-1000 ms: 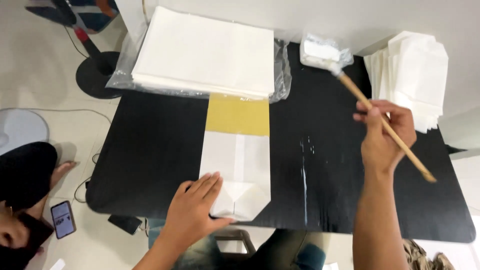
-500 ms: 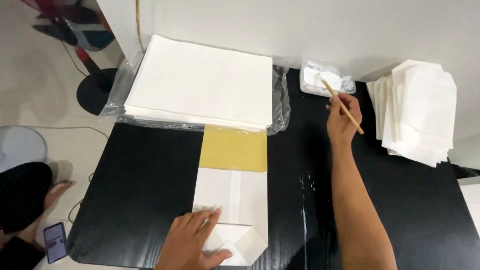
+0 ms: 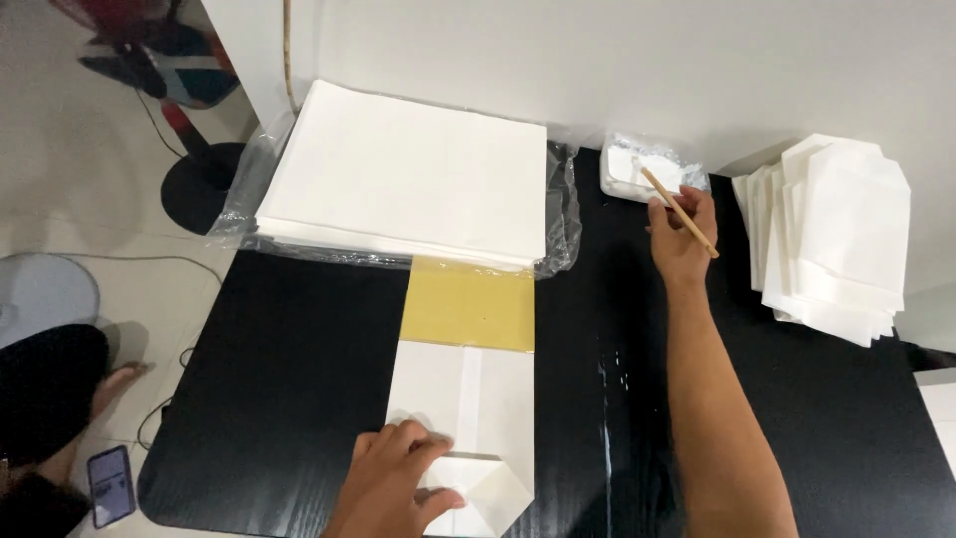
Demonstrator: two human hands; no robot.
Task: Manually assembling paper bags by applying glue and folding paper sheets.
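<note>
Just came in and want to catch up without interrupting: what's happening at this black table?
A person is working with paper and paste. The left hand presses flat on a folded white paper piece lying partly over a yellow board. The right hand holds a thin wooden stick, its tip in a small white tray of white paste at the far edge. A large stack of white sheets sits on clear plastic beyond, and a pile of finished-looking folded white bags lies to the right.
</note>
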